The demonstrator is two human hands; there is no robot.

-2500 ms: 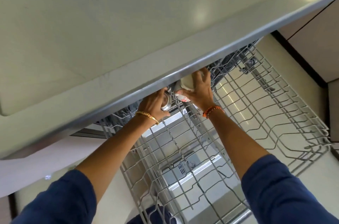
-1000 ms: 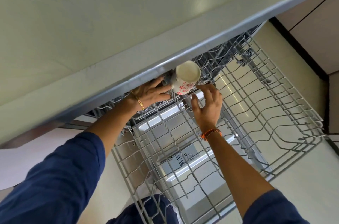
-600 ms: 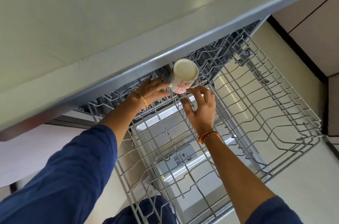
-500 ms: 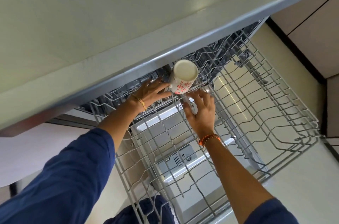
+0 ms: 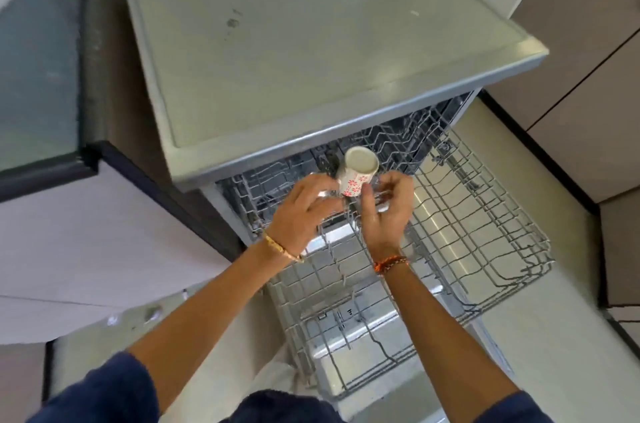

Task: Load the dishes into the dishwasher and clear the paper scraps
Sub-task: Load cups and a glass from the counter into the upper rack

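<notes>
White floral cup [image 5: 358, 170] sits upturned in the wire rack [image 5: 485, 232], left hand [image 5: 304, 206] and right hand [image 5: 388, 211] loosely curled beside it holding nothing, rack otherwise almost bare.

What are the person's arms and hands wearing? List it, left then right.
Left hand: a thin gold bangle at the wrist, a dark blue sleeve pushed up above the forearm. Right hand: an orange and dark beaded thread band at the wrist, the same dark blue sleeve. No gloves; I can make out no rings.
</notes>
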